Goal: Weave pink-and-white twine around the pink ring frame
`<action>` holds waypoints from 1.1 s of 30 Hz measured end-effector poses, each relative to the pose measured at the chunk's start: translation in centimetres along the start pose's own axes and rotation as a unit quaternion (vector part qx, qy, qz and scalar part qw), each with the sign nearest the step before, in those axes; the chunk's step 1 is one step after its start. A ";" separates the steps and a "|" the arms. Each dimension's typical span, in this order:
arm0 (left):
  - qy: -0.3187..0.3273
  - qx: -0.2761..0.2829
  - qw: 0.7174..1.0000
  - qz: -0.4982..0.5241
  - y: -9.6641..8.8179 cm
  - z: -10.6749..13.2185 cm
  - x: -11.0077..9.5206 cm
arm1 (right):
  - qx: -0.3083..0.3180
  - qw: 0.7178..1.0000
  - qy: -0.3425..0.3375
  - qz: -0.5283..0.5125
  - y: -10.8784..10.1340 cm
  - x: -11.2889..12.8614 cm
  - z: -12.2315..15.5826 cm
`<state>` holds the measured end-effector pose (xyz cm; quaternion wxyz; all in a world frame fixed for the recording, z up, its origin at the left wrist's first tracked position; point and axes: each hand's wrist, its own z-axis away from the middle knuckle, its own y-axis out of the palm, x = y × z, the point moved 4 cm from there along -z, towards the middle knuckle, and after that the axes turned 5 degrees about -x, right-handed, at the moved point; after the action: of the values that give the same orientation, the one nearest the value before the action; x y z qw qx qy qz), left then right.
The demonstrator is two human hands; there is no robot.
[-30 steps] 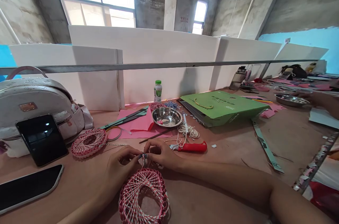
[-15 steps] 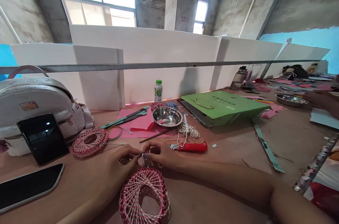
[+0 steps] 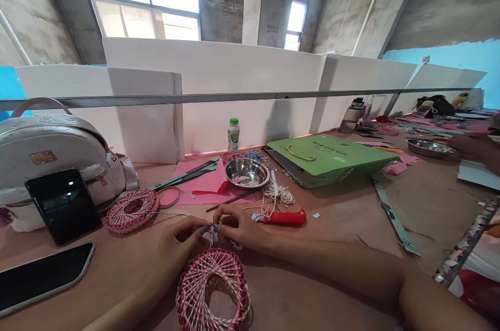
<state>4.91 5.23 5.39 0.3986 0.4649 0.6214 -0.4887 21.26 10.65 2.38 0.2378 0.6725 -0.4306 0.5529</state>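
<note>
Our left hand [image 3: 177,242] and right hand [image 3: 239,228] are closed in narrow pinches, fingertips nearly meeting on a small twist of twine [image 3: 211,228] just above a ring wound with pink-and-white twine [image 3: 195,281]. Beyond that ring, a second wound ring [image 3: 132,210] lies to the far left, a red-handled tool [image 3: 284,218] to the right, and a steel bowl [image 3: 246,172] straight ahead.

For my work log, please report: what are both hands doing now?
Left hand, right hand pinching top of pink-and-white twine ring. Red-handled tool just beyond right hand, not touching.
</note>
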 end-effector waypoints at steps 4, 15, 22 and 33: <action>-0.013 -0.008 1.000 0.001 0.0 -0.1 0.2 | -0.003 1.000 0.009 0.006 0.1 0.0 0.1; -0.023 -0.041 0.998 -0.031 -0.3 -0.3 1.0 | 0.004 1.000 -0.009 0.000 0.3 -0.2 0.2; -0.010 -0.024 0.998 -0.061 -0.7 0.2 -0.7 | 0.022 1.000 0.008 0.021 0.3 -0.2 0.3; 0.001 -0.051 0.998 -0.024 -0.3 -0.6 2.4 | 0.000 0.999 0.033 0.016 0.2 0.0 0.2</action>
<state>4.02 6.25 3.31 0.4092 0.4292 0.6573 -0.4651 21.19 10.44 2.29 0.2427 0.6470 -0.4332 0.5787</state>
